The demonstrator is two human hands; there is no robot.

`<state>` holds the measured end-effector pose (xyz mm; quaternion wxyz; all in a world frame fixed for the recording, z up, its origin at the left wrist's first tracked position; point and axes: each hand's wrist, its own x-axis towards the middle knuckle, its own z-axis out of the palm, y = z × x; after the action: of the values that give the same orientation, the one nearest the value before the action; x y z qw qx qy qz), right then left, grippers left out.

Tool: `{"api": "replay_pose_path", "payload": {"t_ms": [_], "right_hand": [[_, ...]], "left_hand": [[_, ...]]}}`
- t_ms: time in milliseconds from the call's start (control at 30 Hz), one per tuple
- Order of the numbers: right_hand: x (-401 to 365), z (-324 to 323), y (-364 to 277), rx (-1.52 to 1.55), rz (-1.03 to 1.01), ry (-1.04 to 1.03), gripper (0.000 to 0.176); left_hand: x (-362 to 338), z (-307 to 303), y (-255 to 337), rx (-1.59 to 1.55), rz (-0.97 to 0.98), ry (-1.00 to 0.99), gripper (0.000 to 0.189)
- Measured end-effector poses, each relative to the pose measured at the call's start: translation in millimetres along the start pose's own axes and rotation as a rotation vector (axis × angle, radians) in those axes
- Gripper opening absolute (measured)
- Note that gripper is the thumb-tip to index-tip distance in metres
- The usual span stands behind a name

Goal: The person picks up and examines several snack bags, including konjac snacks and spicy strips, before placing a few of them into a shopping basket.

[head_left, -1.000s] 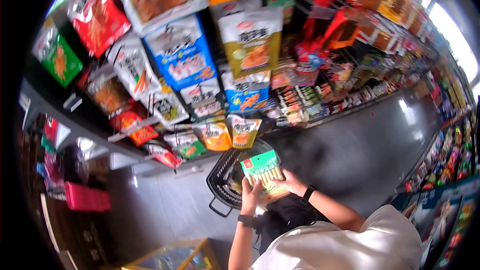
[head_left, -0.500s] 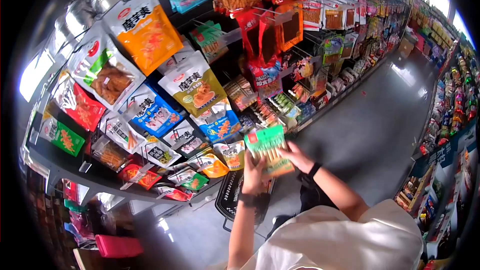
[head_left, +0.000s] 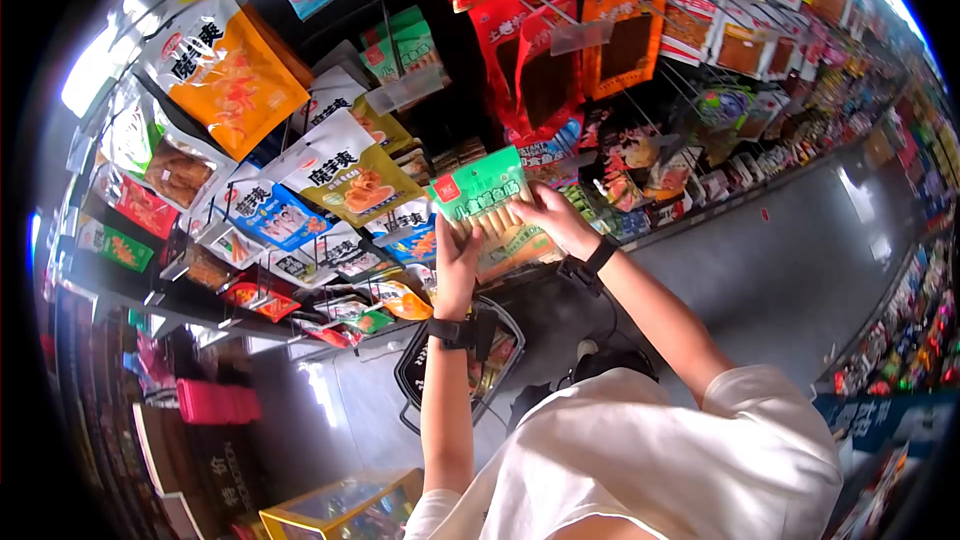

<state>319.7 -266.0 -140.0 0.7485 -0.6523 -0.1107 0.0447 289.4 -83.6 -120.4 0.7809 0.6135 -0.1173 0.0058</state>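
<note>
Green snack pack (head_left: 478,185): off the rack, held between both hands in front of the hanging stock. Printed face towards the camera, top edge tilted up to the right.

Left to right:
- Orange pouch (head_left: 230,80): hanging, up and left of the grip, well apart.
- Olive-and-white pouch (head_left: 355,180): hanging just left of the pack. Can't tell the gap in depth.
- Hanging green pack (head_left: 405,45): on the rack, above and left of the grip, similar colours.
- Basket (head_left: 403,372): dark, on the floor below the grip, partly hidden by the left forearm. Some packs inside, can't make them out.
- Left grip (head_left: 457,265): closed on the pack's lower left side, thumb over the front. Dark band (head_left: 450,332) on the wrist.
- Right grip (head_left: 560,220): closed on the right edge, fingers reaching onto the front. Far-side fingers hidden on both hands.
- Red pouches (head_left: 530,60): hanging above the right grip, apart from it.
- Floor (head_left: 750,280): runs off right of the grip, below the rack.

Step in hand, my read: two-handed hold, pack presented for a look. Any next move calls for at least one firm edge hold, face kept unblocked if it's being read, and clearance from the hanging pouches. Letting go with one hand would probably let the soft pack sag or swing.
</note>
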Motion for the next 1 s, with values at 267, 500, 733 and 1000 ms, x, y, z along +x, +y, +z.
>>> {"api": "replay_pose_path", "payload": {"t_ms": [267,500,733,1000], "right_hand": [[56,5,-28,0.159,-0.047,0.024,0.026],[109,40,-47,0.030,-0.323,0.079,0.022],[129,54,-68,0.025,-0.451,0.196,0.023],[144,60,-78,0.095,-0.483,0.222,0.019]], "left_hand": [[28,-1,3,-0.073,0.020,0.068,0.055],[75,-18,35,-0.099,0.138,0.222,0.029],[120,-28,63,-0.038,0.367,0.216,0.019],[145,-35,64,-0.095,0.383,0.163,0.022]]}}
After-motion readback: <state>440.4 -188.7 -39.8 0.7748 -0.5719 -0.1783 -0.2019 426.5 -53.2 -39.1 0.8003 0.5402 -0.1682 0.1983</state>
